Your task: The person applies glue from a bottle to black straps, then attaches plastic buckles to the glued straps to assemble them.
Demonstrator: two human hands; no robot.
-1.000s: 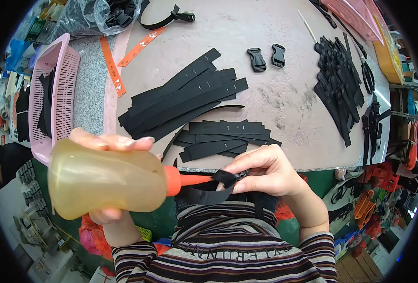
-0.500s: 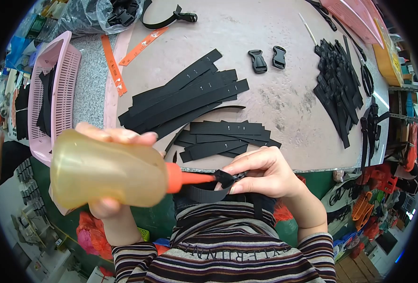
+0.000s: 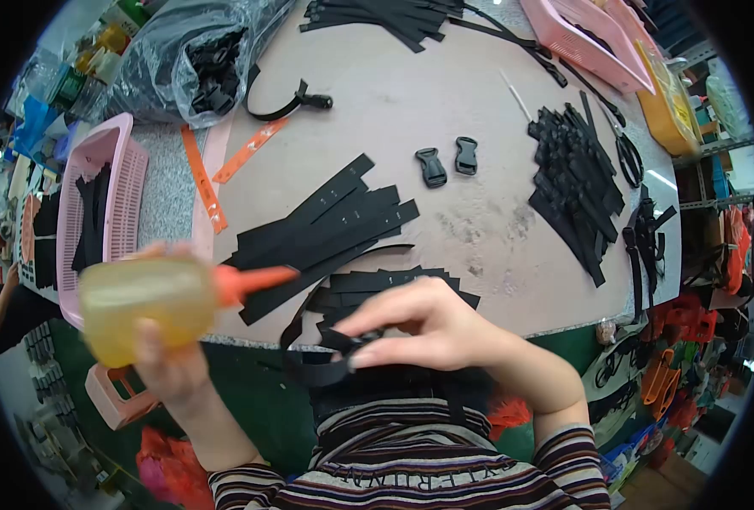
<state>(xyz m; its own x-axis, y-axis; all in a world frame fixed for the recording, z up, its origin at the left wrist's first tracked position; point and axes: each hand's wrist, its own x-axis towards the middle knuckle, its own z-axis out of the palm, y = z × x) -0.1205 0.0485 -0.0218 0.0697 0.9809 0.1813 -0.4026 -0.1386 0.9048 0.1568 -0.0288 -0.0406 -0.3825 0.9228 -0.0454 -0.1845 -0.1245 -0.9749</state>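
My left hand (image 3: 173, 365) is wrapped round a squeeze bottle (image 3: 151, 302) of yellowish liquid, blurred by motion. Its red nozzle (image 3: 258, 279) points right, apart from the strap. In front of my waist, my right hand (image 3: 428, 327) pinches a black webbing strap (image 3: 321, 372); the strap's loop hangs to the left of the fingers. A small dark part at the fingertips is partly hidden. Just beyond this hand lies a pile of short black webbing pieces (image 3: 368, 279), with longer flat strips (image 3: 317, 225) behind it.
Two black side-release buckles (image 3: 432, 167) lie mid-table. To the right are a heap of folded straps (image 3: 572, 178) and scissors (image 3: 628, 160). A pink basket (image 3: 126, 195) stands at left, below a plastic bag of buckles (image 3: 215, 76). Orange strips (image 3: 202, 183) lie nearby.
The bottle has moved left, drawing its nozzle away from the strap. My right hand has shifted left and down with the strap. The view has tilted up, showing more of the table's far side.
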